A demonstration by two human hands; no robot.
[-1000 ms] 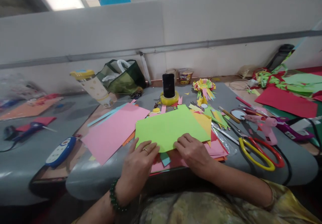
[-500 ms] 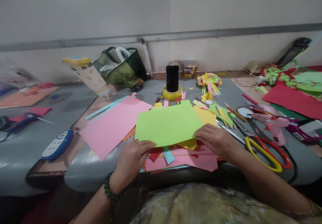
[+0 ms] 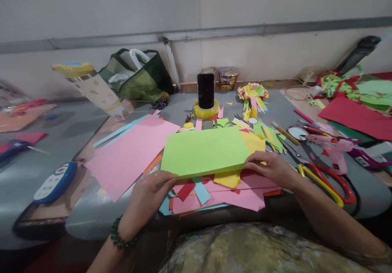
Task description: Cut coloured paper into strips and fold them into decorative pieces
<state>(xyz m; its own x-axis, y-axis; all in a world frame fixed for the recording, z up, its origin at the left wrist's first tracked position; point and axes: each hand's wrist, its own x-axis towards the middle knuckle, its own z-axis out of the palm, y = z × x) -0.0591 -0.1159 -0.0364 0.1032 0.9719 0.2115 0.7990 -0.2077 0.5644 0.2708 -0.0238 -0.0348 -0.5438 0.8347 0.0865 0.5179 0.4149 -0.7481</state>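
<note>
A light green sheet of paper (image 3: 205, 150) lies across the middle of the pile in front of me, its near edge turned up in a narrow fold. My left hand (image 3: 151, 191) pinches the near left corner between thumb and fingers. At the near right corner my right hand (image 3: 266, 166) grips the same sheet, fingers closed. Beneath it are pink paper (image 3: 245, 197), a yellow piece (image 3: 227, 180) and a light blue strip (image 3: 202, 192). A large pink sheet (image 3: 131, 154) lies to the left, beside the green one.
Scissors with red and yellow handles (image 3: 324, 185) and a pink glue gun (image 3: 332, 146) lie at right. A phone (image 3: 206, 91) stands in a yellow tape roll (image 3: 206, 110). On the left are a power strip (image 3: 55, 182) and a bottle (image 3: 94, 91); a paper-strip rosette (image 3: 253, 93) sits behind.
The green sheet's near edge is now folded up into a narrow band, making the sheet look shorter. Both hands stay at its near corners. The whole view has shifted slightly.
</note>
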